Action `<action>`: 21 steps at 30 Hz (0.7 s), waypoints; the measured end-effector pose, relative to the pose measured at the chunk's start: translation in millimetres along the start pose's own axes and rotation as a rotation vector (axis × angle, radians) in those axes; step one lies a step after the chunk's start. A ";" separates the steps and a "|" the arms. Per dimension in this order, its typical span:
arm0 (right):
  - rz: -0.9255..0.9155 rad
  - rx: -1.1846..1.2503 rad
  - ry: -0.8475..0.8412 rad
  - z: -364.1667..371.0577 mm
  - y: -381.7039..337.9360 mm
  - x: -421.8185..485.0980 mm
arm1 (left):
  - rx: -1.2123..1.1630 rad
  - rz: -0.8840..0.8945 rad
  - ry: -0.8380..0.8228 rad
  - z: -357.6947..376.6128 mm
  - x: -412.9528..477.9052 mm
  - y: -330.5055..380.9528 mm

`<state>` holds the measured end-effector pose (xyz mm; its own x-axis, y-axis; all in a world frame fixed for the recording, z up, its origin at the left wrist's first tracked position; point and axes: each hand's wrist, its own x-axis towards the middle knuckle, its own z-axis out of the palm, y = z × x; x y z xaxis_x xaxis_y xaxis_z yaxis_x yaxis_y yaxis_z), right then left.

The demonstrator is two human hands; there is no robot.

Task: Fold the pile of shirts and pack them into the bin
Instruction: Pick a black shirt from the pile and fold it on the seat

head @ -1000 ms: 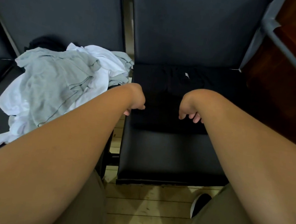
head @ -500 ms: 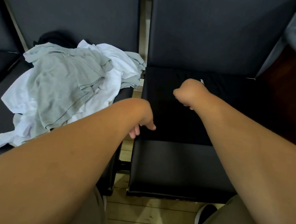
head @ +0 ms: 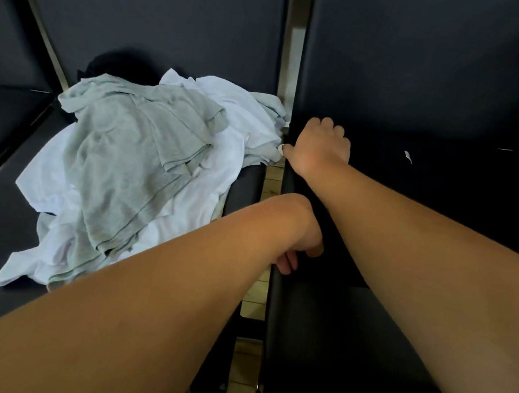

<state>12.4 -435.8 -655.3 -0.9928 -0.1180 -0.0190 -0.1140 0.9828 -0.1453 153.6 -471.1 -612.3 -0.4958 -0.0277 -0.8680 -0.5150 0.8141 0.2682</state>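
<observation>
- Folding seems to be mid-step here: a plain black shirt (head: 413, 180) lies spread flat under both hands on a black padded chair seat (head: 316, 346), which is basically doing table duty.
- The left hand (head: 299, 248) is at the shirt's near left corner. Its fingers are curled under and look to be pinching the hem, my guess being to lift that side.
- The right hand (head: 319, 145) is just beyond the left one, on the far left edge, with its fingers bent down onto the cloth. It's black on black, so I honestly can't tell if it's gripping or only pressing.
- Both hands on one side makes sense if that edge gets folded across.
- The pile of crumpled grey and white shirts (head: 147, 159) sits heaped on the next seat, just left of the right hand, presumably waiting its turn.
- A small white tag (head: 408, 156) shows to the right of the right hand, too tiny to read. No logos that I can spot.
- No bin is anywhere in view.
</observation>
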 end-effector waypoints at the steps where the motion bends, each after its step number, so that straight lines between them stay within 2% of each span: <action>1: -0.008 -0.007 0.025 1.4 -0.6 1.6 | 0.012 0.015 0.007 0.2 0.6 0.2; 5: 0.016 0.016 -0.030 -7.9 -1.7 8.9 | 0.019 0.059 0.033 0.2 1.5 -4.8; 15: 0.083 0.696 -0.038 -53.5 22.0 15.8 | -0.187 0.085 0.063 -11.9 -26.7 -24.6; 21: 0.110 0.962 -0.036 -82.7 41.8 10.2 | -0.271 0.204 0.066 -15.8 -59.6 -26.8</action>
<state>-5.5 -384.2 -579.7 -0.9927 -0.0525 -0.1084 0.0730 0.4540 -0.8880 185.9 -500.4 -561.2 -0.6477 0.0749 -0.7582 -0.5633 0.6230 0.5427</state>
